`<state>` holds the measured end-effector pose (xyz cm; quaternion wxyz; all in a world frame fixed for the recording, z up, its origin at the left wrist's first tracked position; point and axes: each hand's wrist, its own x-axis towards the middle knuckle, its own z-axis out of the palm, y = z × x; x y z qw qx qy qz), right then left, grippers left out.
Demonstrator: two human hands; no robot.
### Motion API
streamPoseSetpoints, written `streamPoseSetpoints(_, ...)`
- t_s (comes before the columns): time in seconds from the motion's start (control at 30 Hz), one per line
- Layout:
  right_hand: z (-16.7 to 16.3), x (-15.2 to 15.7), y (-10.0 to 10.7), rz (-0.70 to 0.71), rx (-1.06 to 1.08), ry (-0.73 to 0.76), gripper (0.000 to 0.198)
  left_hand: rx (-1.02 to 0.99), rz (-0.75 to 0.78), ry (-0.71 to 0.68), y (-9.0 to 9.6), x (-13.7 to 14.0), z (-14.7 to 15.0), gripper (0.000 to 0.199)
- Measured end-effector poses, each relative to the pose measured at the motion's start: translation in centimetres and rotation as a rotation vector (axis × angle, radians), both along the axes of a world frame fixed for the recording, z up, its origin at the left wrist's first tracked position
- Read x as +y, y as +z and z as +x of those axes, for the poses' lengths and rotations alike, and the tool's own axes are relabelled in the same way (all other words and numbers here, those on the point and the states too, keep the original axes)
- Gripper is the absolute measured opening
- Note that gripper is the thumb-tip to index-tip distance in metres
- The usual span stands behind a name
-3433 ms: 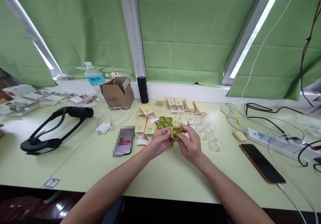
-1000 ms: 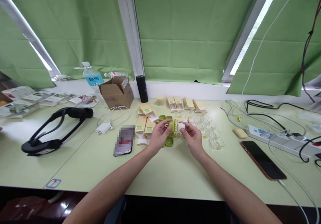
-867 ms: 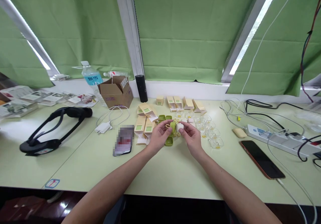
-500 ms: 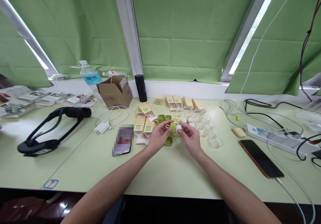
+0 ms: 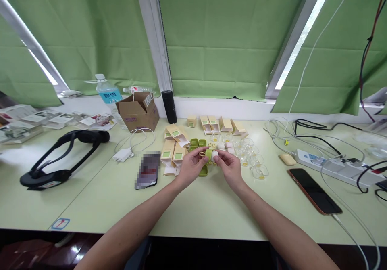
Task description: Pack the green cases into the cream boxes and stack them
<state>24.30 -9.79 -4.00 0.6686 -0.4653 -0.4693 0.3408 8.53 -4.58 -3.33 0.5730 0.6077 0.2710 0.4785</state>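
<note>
Between my hands is a small green cup [image 5: 208,153] with a yellowish loop on its left side. My left hand [image 5: 192,164] is closed on this cup. A small white block [image 5: 214,155] is pinched in the fingertips of my right hand [image 5: 230,164], up against the cup's right side; how far it sits inside I cannot tell. Several more green cups [image 5: 203,171] rest on the table around my left fingers. Behind my right hand lie white and pinkish blocks [image 5: 229,145]. Clear plastic covers [image 5: 259,172] with yellow spots spread out to the right.
Opened small cartons [image 5: 178,153] lie left of my hands, others [image 5: 225,124] at the back. A blurred phone [image 5: 148,169], headset strap [image 5: 63,153], brown box [image 5: 137,114] and black cylinder [image 5: 169,106] are left. Rightward are a phone [image 5: 314,191], power strip [image 5: 329,167] and cables.
Both hands stay nearly in place, still holding the cup and the white block together. The view has shifted very slightly.
</note>
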Motion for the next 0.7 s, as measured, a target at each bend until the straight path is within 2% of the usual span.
streamPoseSetpoints(0.17,0.1,0.1,-0.2,-0.003,-0.027,-0.001,0.038,0.101,0.146,0.101,0.3,-0.7,-0.1,0.033)
streamPoseSetpoints(0.27,0.1,0.2,-0.4,0.000,-0.018,-0.010,0.037,0.151,0.238,0.124,0.6,-0.9,-0.3,0.032)
streamPoseSetpoints(0.43,-0.1,0.3,-0.6,0.004,-0.021,-0.012,0.036,0.186,0.352,0.118,0.6,-0.9,-0.4,0.036)
streamPoseSetpoints(0.7,-0.6,0.0,-0.3,-0.017,0.035,0.028,0.035,0.254,0.491,0.104,-0.2,-1.4,-0.2,0.054)
